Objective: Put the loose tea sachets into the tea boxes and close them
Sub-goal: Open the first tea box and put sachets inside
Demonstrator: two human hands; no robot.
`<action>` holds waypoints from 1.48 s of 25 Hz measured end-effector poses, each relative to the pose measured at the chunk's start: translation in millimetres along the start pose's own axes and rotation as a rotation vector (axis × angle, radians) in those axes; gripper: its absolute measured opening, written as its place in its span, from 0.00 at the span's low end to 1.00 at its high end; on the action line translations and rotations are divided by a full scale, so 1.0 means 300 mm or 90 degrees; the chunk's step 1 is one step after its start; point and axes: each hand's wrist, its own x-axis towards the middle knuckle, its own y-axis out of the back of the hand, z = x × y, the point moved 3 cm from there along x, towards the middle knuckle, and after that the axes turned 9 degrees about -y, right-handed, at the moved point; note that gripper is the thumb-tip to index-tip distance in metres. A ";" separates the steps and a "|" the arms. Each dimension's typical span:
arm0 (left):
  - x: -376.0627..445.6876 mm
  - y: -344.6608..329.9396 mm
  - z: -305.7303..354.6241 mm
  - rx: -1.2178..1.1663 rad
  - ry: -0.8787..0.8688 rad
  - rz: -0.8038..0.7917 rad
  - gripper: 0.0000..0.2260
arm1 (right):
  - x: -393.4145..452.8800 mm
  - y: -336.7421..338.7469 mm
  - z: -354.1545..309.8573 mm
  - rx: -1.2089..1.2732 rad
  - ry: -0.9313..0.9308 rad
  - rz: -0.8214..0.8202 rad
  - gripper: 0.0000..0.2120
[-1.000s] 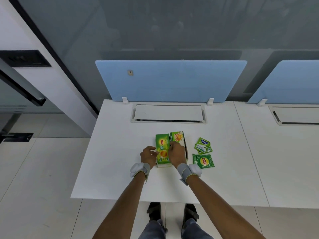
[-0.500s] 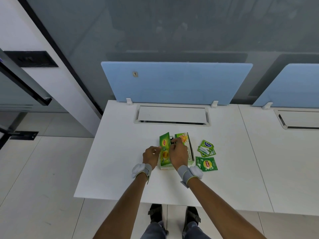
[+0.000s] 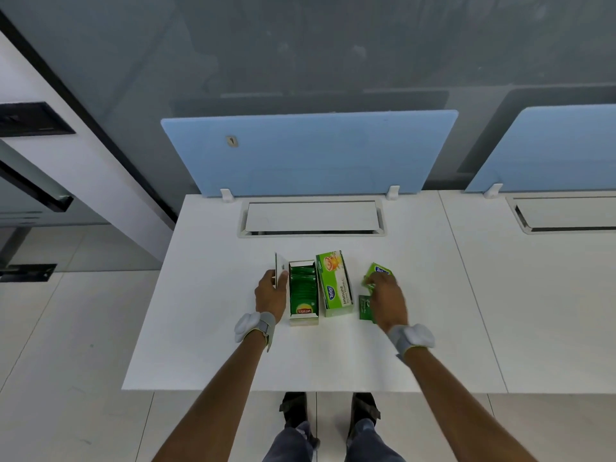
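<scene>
A Lipton tea box point(image 3: 302, 291) lies open on the white desk point(image 3: 206, 311), with green sachets packed inside. My left hand point(image 3: 271, 291) holds its lid point(image 3: 280, 266) upright at the box's left side. A light green Tetley box point(image 3: 334, 283) lies shut just right of it. Loose sachets lie further right: light green Tetley ones point(image 3: 378, 271) and a dark green one point(image 3: 365, 306). My right hand point(image 3: 386, 296) rests over these sachets and hides most of them; whether it grips one I cannot tell.
A blue divider panel point(image 3: 310, 151) stands along the desk's back edge, with a cable hatch point(image 3: 311, 216) in front of it. A second desk point(image 3: 533, 278) adjoins on the right. The desk's left edge drops to tiled floor point(image 3: 66, 311).
The Lipton box's lid has swung open to the left under my left hand. My right hand has left the boxes and moved right onto the loose sachets.
</scene>
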 end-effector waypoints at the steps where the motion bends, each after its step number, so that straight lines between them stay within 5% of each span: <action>1: -0.002 -0.005 -0.010 0.006 -0.001 -0.005 0.14 | 0.015 0.001 0.074 -0.102 0.007 -0.040 0.21; 6: -0.001 -0.016 -0.039 0.003 0.000 -0.012 0.16 | 0.022 -0.050 0.194 -0.346 0.103 -0.196 0.29; 13: 0.003 -0.015 -0.047 -0.011 0.006 -0.011 0.17 | 0.015 -0.108 0.162 -0.373 0.106 -0.183 0.32; 19: 0.008 -0.015 -0.054 -0.013 0.007 -0.005 0.17 | 0.018 -0.090 0.170 -0.409 0.069 -0.188 0.24; 24: 0.003 0.004 -0.059 -0.025 0.012 -0.006 0.17 | 0.047 0.009 0.143 -0.217 -0.027 -0.208 0.24; 30: -0.003 0.013 -0.049 -0.029 0.020 -0.015 0.19 | 0.082 0.095 -0.111 0.191 -0.054 -0.221 0.08; 37: 0.009 0.027 -0.049 -0.030 0.044 -0.049 0.18 | -0.031 -0.144 -0.344 0.138 0.037 -0.259 0.09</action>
